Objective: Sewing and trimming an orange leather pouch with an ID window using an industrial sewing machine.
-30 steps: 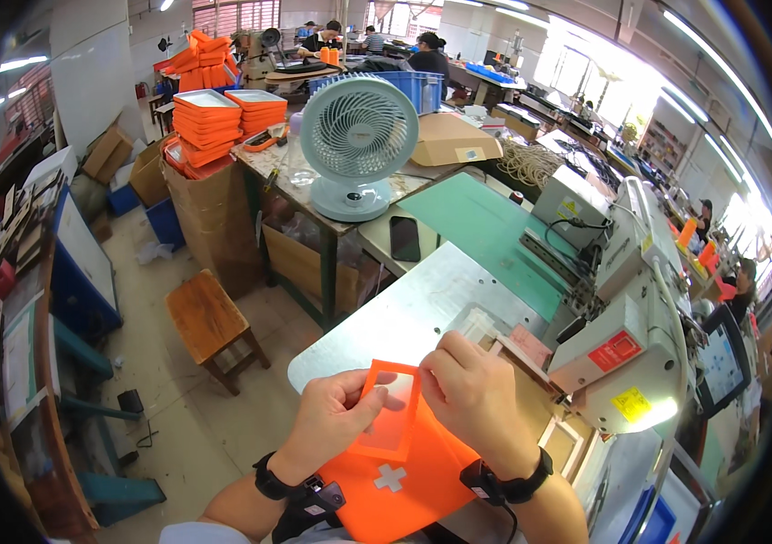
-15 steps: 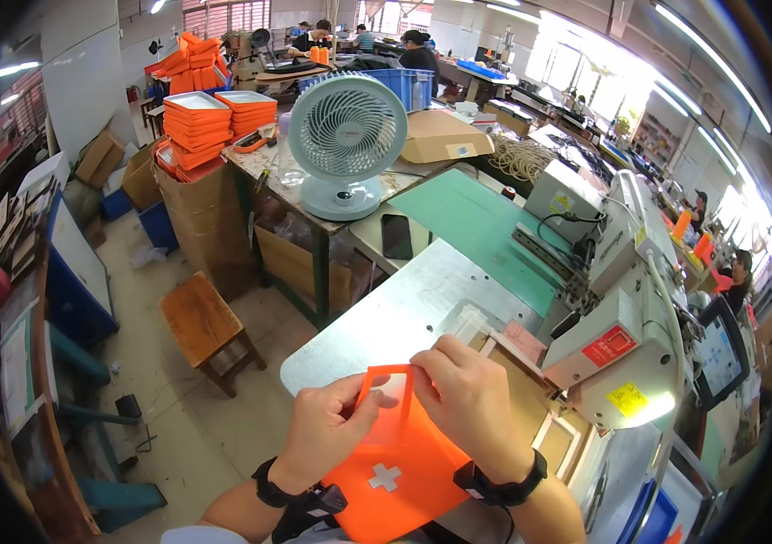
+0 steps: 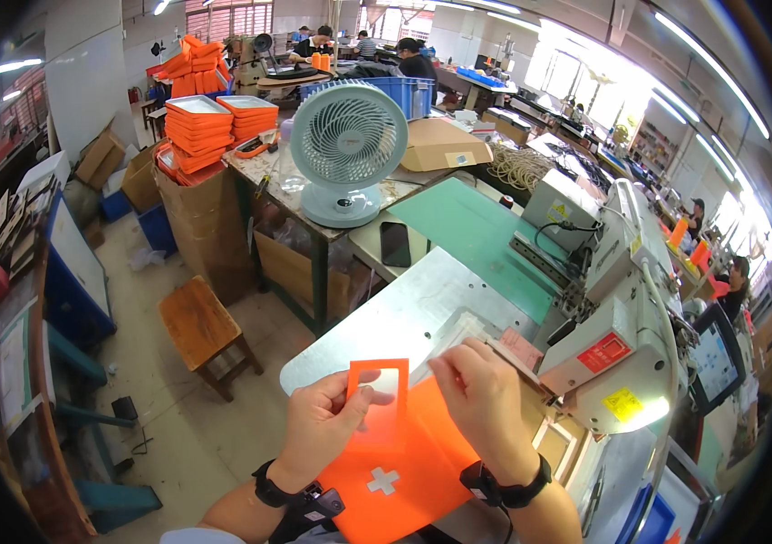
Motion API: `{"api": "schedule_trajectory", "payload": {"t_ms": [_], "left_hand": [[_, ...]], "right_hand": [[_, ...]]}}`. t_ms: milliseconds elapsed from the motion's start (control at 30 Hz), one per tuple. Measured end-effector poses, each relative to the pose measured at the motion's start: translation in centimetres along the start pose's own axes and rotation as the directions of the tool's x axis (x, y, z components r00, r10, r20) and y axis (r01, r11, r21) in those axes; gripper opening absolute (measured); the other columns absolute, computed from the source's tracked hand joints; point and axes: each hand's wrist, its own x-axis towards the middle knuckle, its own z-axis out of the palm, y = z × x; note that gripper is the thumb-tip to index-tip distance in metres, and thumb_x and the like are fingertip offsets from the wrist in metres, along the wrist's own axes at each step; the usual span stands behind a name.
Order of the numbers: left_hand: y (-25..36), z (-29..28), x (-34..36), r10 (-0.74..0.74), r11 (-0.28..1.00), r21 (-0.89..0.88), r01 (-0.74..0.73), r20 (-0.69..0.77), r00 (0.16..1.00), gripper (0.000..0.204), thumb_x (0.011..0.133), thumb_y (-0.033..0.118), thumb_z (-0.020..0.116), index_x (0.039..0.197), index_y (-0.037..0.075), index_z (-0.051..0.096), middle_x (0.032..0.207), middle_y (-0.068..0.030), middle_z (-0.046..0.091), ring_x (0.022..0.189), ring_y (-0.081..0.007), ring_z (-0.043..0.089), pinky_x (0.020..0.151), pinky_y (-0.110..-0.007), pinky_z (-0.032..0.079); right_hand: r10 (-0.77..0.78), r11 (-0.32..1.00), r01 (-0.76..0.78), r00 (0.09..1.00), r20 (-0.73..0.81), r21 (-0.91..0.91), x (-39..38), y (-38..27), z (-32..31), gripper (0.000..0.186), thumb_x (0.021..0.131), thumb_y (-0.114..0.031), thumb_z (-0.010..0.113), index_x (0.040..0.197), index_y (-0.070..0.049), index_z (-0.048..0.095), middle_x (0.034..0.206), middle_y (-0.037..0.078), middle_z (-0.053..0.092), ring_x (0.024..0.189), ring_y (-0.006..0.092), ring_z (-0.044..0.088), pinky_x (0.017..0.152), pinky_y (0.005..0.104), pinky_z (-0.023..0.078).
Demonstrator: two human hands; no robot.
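Note:
My left hand (image 3: pixel 324 419) pinches the left edge of an orange-bordered clear plastic window piece (image 3: pixel 383 415) between thumb and fingers, holding it raised. The fingertips behind show through the clear sheet. Below and behind it lies a flat orange fabric piece (image 3: pixel 377 508) with a white cross (image 3: pixel 383 481). Whether the window piece is joined to this fabric I cannot tell. My right hand (image 3: pixel 486 408) is just right of the window piece, apart from it, above the fabric. Its thumb and fingertips are pressed together; anything small between them cannot be made out.
A metal sewing plate (image 3: pixel 377 317) lies ahead, with a sewing machine head (image 3: pixel 617 354) and its lamp at right. Beyond are a green work surface (image 3: pixel 477 236), a phone (image 3: pixel 395 244) and a fan (image 3: pixel 348 145). A wooden stool (image 3: pixel 200 322) and stacked orange pieces (image 3: pixel 197 127) stand left.
My right hand has let go of the window piece's upper right corner and moved right. My left hand still holds the piece, which now faces more squarely, its clear sheet more visible.

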Motion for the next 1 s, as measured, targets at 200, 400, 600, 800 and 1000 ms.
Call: {"api": "schedule_trajectory", "payload": {"t_ms": [200,400,600,800,1000], "left_hand": [[0.2,0.6,-0.4,0.140,0.979,0.154,-0.135,-0.019,0.990,0.023,0.096,0.006,0.059,0.114,-0.007,0.069,0.089,-0.0104,0.077,0.058,-0.0031,0.059,0.055,-0.018,0.048],[-0.1,0.9,-0.4,0.278,0.897,0.345,-0.276,0.042,0.960,0.024,0.093,0.003,0.061,0.114,-0.005,0.069,0.085,-0.0097,0.077,0.057,-0.0034,0.060,0.054,-0.019,0.049],[-0.1,0.7,-0.5,0.216,0.941,0.258,-0.219,0.040,0.976,0.026,0.094,0.004,0.061,0.117,-0.006,0.068,0.087,-0.0097,0.077,0.058,-0.0040,0.062,0.055,-0.019,0.050],[-0.3,0.8,-0.4,0.169,0.968,0.187,-0.169,0.013,0.985,0.027,0.096,0.007,0.061,0.119,-0.006,0.066,0.088,-0.0098,0.077,0.060,-0.0045,0.062,0.055,-0.020,0.051],[-0.2,1.1,-0.5,0.426,0.754,0.521,-0.401,0.077,0.901,0.025,0.092,0.007,0.066,0.114,-0.004,0.069,0.073,-0.0103,0.070,0.053,-0.0119,0.059,0.051,-0.026,0.047]], "right_hand": [[-0.173,0.977,0.172,0.985,0.007,-0.126,0.0,-0.9,1.0,0.009,0.083,-0.007,0.065,0.082,-0.005,0.057,0.077,0.007,0.053,0.063,0.0246,0.060,0.053,0.0368,0.047],[-0.313,0.872,0.324,0.945,0.089,-0.368,-0.3,-0.2,1.1,0.013,0.070,-0.009,0.063,0.075,-0.010,0.051,0.074,0.004,0.046,0.063,0.0187,0.056,0.050,0.0336,0.044],[-0.141,0.966,0.133,0.990,-0.020,-0.223,0.2,-0.8,0.5,0.012,0.076,-0.007,0.066,0.076,-0.009,0.054,0.075,0.005,0.052,0.061,0.0230,0.058,0.052,0.0362,0.046],[0.130,0.987,-0.136,0.989,0.074,0.081,-0.7,-0.6,-0.2,0.006,0.085,-0.009,0.067,0.081,-0.005,0.066,0.079,0.008,0.065,0.065,0.0279,0.064,0.057,0.0363,0.050],[0.098,0.992,-0.102,0.993,0.060,0.076,-0.9,-1.0,1.1,0.008,0.084,-0.010,0.068,0.088,-0.004,0.069,0.080,0.008,0.067,0.064,0.0256,0.064,0.059,0.0343,0.051]]}}
